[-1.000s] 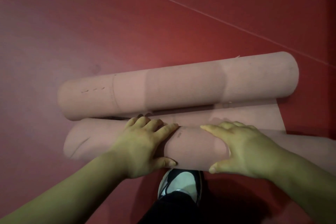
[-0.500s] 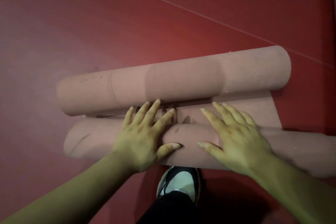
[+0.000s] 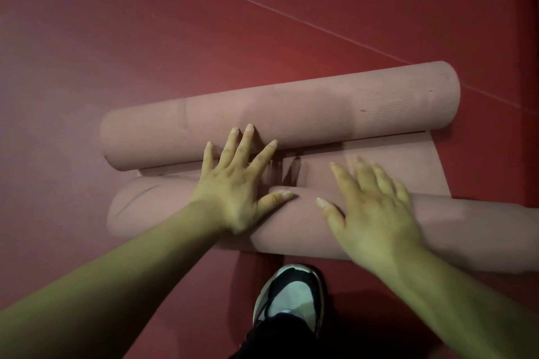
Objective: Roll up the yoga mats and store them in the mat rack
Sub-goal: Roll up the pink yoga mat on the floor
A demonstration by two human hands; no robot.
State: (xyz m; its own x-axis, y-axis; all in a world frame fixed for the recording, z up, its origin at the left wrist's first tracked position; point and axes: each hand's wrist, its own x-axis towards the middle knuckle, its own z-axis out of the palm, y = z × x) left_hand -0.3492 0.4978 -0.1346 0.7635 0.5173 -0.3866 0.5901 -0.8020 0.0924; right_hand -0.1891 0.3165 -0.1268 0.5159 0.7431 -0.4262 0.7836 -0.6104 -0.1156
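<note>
A pink yoga mat lies on the red floor, curled into a roll at each end. The far roll (image 3: pixel 306 114) runs from left to upper right. The near roll (image 3: pixel 291 224) lies under my palms, and a short flat strip (image 3: pixel 408 172) joins the two. My left hand (image 3: pixel 236 183) rests flat on the near roll, its straight spread fingers reaching to the far roll. My right hand (image 3: pixel 373 207) presses on the near roll with straight fingers over the flat strip. No rack is in view.
Red floor (image 3: pixel 145 38) surrounds the mat, with a thin pale seam line (image 3: pixel 291 14) running diagonally across it. My shoe (image 3: pixel 291 297) and a dark trouser leg stand just behind the near roll.
Both hands slid forward over the near roll, fingers uncurling and stretching out. The flat strip between the two rolls stays short as the near roll turns toward the far one.
</note>
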